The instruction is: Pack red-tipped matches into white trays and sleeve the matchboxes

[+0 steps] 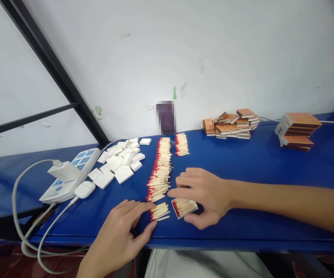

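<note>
My left hand [126, 224] is at the near end of a long row of red-tipped matches [163, 162]. Its thumb and index finger close about a small bunch of matches [160, 211] lying on the table. Just to the right, my right hand [203, 195] grips a white matchbox tray [196, 208], thumb at the near side. Matches lie inside the tray, red heads to the left. The right index finger reaches over the tray's far edge toward the row. A shorter row of matches [182, 144] lies at the back.
White empty-looking trays [123, 175] are heaped at left, beside a power strip [82, 162] with a charger, earbud case [85, 189] and cables. Orange matchbox sleeves [230, 129] lie heaped at the back; stacked matchboxes [298, 125] stand right. A pixelated dark object [166, 117] leans against the wall.
</note>
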`<state>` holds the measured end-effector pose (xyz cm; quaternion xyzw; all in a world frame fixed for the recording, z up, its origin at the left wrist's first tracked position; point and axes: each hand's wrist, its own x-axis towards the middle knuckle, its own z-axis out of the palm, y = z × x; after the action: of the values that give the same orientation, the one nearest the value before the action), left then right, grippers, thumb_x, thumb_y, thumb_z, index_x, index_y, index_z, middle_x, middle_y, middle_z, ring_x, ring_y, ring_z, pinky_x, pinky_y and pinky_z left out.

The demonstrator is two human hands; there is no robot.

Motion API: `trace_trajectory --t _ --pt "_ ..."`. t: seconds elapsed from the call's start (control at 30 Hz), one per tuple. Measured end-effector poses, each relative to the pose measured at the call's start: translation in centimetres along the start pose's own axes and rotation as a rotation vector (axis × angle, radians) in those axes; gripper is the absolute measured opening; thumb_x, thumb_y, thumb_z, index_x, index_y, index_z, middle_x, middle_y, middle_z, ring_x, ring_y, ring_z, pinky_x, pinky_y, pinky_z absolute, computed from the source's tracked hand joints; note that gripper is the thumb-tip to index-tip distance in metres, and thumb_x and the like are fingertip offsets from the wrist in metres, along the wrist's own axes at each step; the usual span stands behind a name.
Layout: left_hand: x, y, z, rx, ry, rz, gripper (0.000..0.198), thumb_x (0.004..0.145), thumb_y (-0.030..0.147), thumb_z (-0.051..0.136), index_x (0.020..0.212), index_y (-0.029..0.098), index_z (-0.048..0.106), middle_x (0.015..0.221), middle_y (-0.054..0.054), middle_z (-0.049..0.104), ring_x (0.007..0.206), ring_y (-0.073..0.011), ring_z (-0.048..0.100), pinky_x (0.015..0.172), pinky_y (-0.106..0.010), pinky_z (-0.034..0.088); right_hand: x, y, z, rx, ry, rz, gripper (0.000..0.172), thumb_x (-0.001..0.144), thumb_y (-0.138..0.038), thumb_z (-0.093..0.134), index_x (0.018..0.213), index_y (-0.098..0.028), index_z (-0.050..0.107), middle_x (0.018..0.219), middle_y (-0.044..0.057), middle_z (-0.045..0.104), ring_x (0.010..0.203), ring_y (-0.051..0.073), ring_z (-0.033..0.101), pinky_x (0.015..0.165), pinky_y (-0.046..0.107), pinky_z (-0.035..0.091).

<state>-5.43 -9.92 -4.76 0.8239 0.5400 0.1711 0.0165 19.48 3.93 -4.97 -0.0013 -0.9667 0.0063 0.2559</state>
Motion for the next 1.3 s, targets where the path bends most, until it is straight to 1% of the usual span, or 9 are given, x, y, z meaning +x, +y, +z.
trace_trajectory --t 0.1,0.23,0.33,0.43,0.6,0.73,0.9,1.07,1.3 --pt "-0.2 -0.1 0.1 0.0 0.005 -0.021 0.025 0.098 0.035 0.057 0.12 0.024 0.061 0.067 0.005 0.056 0.063 -0.0156 0.057 0.075 -0.031 0.047 -0.1 -0.2 -0.1 -0.06 0.099 -0.051 0.041 0.09 -0.044 0.043 0.106 -0.013 0.066 0.077 0.004 0.055 0.063 0.018 0.04 0.057 0.033 0.025" --pt "-0.3 -0.2 0.2 -0.005 0.01 -0.036 0.03 0.098 0.036 0.057 0.125 0.024 0.059 0.067 0.005 0.057 0.064 -0.0162 0.057 0.074 -0.031 0.047 -0.1 -0.3 -0.2 -0.091 0.109 -0.067 0.033 0.09 -0.038 0.045 0.101 -0.014 0.065 0.076 0.003 0.054 0.063 0.017 0.04 0.058 0.033 0.025" --pt "-0.2 -0.2 0.2 -0.013 -0.007 -0.034 0.026 0.098 0.035 0.056 0.121 0.024 0.061 0.069 0.004 0.058 0.064 -0.0156 0.057 0.074 -0.031 0.047 0.0 -0.4 -0.2 -0.116 0.134 -0.054 0.024 0.087 -0.03 0.049 0.097 -0.016 0.065 0.072 0.001 0.052 0.063 0.017 0.038 0.06 0.034 0.025" --pt "0.0 -0.2 0.2 -0.019 -0.009 -0.029 0.022 0.098 0.033 0.056 0.118 0.024 0.062 0.069 0.004 0.058 0.064 -0.0153 0.057 0.075 -0.031 0.047 0.2 -1.2 -0.2 -0.094 0.163 0.015 0.019 0.087 -0.024 0.051 0.093 -0.016 0.067 0.074 0.002 0.053 0.065 0.017 0.038 0.062 0.033 0.026" --pt "-0.2 -0.3 0.2 -0.039 0.004 -0.019 0.021 0.098 0.031 0.057 0.118 0.025 0.061 0.076 0.004 0.063 0.065 -0.0146 0.058 0.082 -0.034 0.047 0.9 -3.9 0.1 -0.044 0.227 0.108 0.027 0.085 -0.034 0.053 0.092 -0.013 0.068 0.075 0.004 0.053 0.069 0.018 0.037 0.064 0.034 0.026" --pt "-0.3 -0.3 0.2 -0.041 0.012 -0.018 0.021 0.097 0.031 0.057 0.116 0.024 0.063 0.069 0.005 0.059 0.063 -0.0142 0.057 0.083 -0.034 0.047 1.4 -5.1 0.4 -0.102 0.157 0.177 0.025 0.087 -0.035 0.056 0.095 -0.014 0.068 0.08 0.005 0.054 0.073 0.019 0.038 0.067 0.035 0.025" --pt "-0.3 -0.2 0.0 -0.056 0.006 -0.017 0.02 0.096 0.029 0.058 0.114 0.023 0.065 0.067 0.005 0.058 0.062 -0.0136 0.057 0.078 -0.031 0.048 1.5 -5.1 0.4 -0.122 0.037 0.211 0.024 0.095 -0.035 0.053 0.104 -0.017 0.067 0.085 0.005 0.055 0.075 0.019 0.036 0.069 0.035 0.024" --pt "-0.3 -0.2 0.0 -0.066 0.025 -0.006 0.02 0.095 0.028 0.06 0.113 0.023 0.065 0.065 0.005 0.056 0.061 -0.0136 0.056 0.078 -0.032 0.047 1.7 -5.1 0.2 -0.146 -0.069 0.249 0.03 0.098 -0.039 0.049 0.109 -0.015 0.064 0.092 0.007 0.056 0.08 0.021 0.037 0.071 0.037 0.024" --pt "-0.2 -0.2 0.0 -0.076 0.021 -0.027 0.019 0.094 0.028 0.062 0.111 0.023 0.067 0.065 0.006 0.057 0.06 -0.0128 0.057 0.083 -0.033 0.047 1.8 -4.9 0.3 -0.161 -0.125 0.234 0.029 0.1 -0.039 0.046 0.094 -0.017 0.064 0.091 0.007 0.054 0.081 0.021 0.034 0.071 0.038 0.021"
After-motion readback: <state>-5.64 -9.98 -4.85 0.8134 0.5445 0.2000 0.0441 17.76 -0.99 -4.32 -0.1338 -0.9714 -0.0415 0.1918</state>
